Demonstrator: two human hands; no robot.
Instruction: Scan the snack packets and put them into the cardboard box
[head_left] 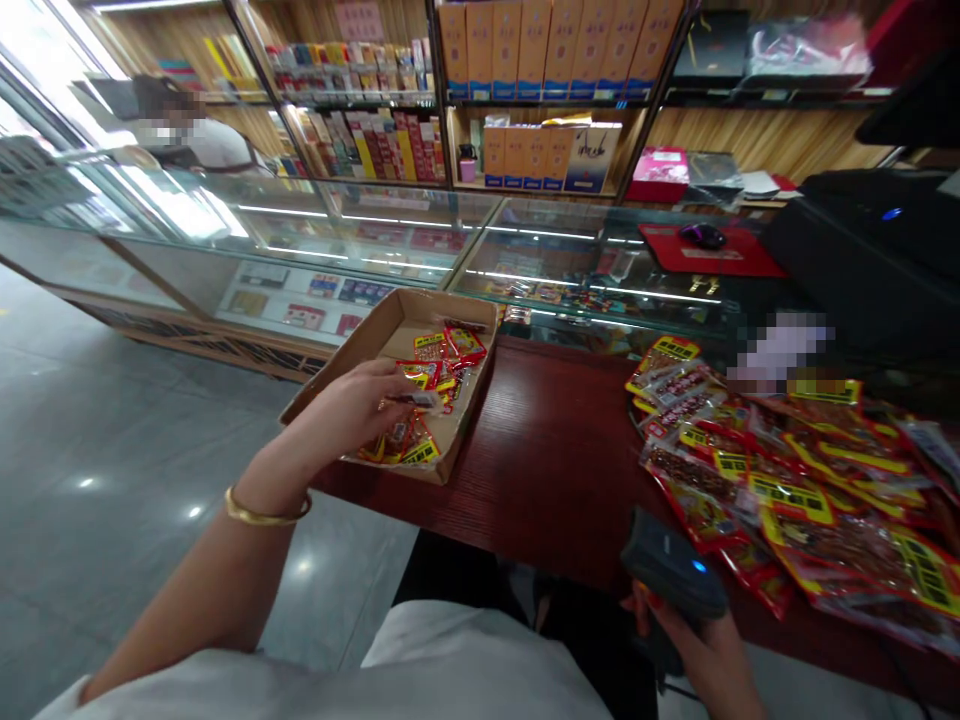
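Observation:
My left hand (367,400), with a gold bangle on the wrist, is inside a shallow cardboard box (470,435) at the table's left end. Its fingers are curled over a small snack packet (424,401), whose pale end sticks out past the fingertips. More red and yellow snack packets (461,345) lie loosely around it in the box. At the lower right, my right hand (701,640) grips a dark barcode scanner (675,565) by its handle; a blue light glows on top. Just right of the scanner spreads a large heap of similar snack packets (810,480).
The dark red wooden table (547,430) meets a glass display counter (375,235). On the counter are a red mouse pad (720,255), a purple-lit mouse (702,236) and a black monitor (877,250). Another person (217,145) is behind the counter at far left. Stocked shelves line the wall.

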